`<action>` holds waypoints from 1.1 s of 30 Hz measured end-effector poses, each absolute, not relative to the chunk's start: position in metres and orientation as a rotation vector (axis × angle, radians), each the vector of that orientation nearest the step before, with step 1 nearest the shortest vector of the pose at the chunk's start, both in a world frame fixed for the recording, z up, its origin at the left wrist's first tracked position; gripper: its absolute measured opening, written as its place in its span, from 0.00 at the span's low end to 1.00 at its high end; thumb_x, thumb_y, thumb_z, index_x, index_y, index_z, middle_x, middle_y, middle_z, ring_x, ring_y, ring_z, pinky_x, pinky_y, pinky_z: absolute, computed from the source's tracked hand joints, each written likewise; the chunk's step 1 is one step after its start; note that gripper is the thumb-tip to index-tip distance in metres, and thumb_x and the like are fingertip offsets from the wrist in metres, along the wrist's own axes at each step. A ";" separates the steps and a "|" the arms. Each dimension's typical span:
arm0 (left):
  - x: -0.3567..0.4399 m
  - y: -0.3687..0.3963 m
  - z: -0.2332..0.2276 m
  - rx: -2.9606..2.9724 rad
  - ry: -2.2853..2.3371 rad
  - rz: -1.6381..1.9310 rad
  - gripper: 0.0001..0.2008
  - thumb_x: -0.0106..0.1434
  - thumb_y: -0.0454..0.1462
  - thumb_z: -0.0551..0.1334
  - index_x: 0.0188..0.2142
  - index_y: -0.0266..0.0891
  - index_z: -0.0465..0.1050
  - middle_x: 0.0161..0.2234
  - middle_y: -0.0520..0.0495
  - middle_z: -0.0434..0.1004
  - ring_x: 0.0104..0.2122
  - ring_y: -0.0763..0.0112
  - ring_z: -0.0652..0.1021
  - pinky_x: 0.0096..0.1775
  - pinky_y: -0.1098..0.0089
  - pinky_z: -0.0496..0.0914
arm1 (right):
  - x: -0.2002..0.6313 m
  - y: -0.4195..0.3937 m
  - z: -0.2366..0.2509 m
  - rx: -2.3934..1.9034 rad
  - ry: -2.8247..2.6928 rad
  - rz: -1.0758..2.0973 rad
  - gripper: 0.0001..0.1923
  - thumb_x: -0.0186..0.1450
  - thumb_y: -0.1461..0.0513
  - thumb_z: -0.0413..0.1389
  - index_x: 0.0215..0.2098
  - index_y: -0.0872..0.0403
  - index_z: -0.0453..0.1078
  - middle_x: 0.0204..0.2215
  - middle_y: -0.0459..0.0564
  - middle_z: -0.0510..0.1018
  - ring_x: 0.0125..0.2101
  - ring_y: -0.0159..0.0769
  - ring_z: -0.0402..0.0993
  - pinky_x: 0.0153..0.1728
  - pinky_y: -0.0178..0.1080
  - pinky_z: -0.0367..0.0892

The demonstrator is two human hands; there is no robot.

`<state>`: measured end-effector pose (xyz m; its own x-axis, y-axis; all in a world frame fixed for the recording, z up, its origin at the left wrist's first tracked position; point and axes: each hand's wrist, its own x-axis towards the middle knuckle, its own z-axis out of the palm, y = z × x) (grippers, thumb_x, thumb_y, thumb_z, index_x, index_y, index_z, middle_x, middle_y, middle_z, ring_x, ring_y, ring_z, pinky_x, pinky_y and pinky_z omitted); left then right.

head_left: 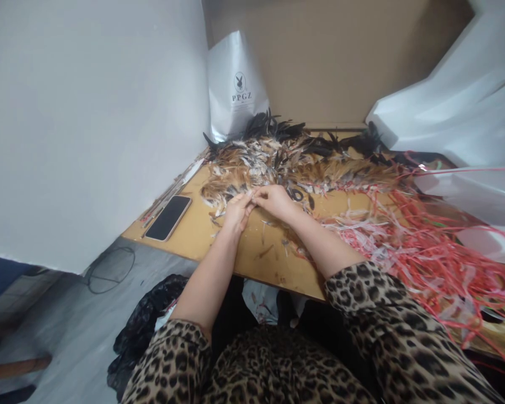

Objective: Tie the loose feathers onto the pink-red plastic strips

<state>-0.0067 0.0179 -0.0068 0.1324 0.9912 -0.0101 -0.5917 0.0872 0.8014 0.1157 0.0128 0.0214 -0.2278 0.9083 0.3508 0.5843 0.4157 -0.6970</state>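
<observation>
We pinch a small feather between left hand and right hand, the feather pile lying just beyond on the counter.

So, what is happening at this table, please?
A person in leopard-print sleeves works at a wooden table. The left hand and right hand meet at the edge of a feather pile, and the fingers pinch something small, likely a feather; it is too small to be sure. Scissors lie just past the right hand. A phone lies to the left, red strings spread to the right, and a white bag stands behind.
</observation>
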 end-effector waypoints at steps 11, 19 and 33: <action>-0.010 0.020 -0.012 0.689 0.762 1.176 0.06 0.51 0.34 0.64 0.29 0.32 0.71 0.28 0.46 0.77 0.31 0.73 0.77 0.45 0.65 0.67 | 0.116 0.000 0.029 -1.512 -2.161 -0.199 0.11 0.60 0.55 0.51 0.29 0.55 0.68 0.30 0.51 0.74 0.32 0.36 0.68 0.32 0.36 0.54; -0.010 0.018 -0.009 0.813 0.897 1.188 0.10 0.49 0.38 0.65 0.26 0.32 0.69 0.28 0.43 0.77 0.28 0.72 0.77 0.37 0.69 0.70 | 0.129 0.011 0.035 -1.475 -1.991 0.490 0.10 0.52 0.56 0.57 0.28 0.56 0.71 0.26 0.47 0.75 0.26 0.31 0.66 0.28 0.33 0.57; -0.006 0.009 -0.003 1.074 0.760 1.028 0.11 0.49 0.39 0.65 0.26 0.30 0.73 0.25 0.44 0.77 0.22 0.77 0.75 0.26 0.78 0.67 | 0.137 0.021 0.026 -1.031 -1.394 1.459 0.16 0.46 0.55 0.62 0.18 0.58 0.64 0.10 0.38 0.60 0.14 0.21 0.52 0.17 0.30 0.47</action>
<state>-0.0065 0.0088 -0.0030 0.3561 0.9343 -0.0177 -0.2911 0.1289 0.9480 0.1374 0.0213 0.0261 -0.3011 0.9536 -0.0084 -0.0352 -0.0199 -0.9992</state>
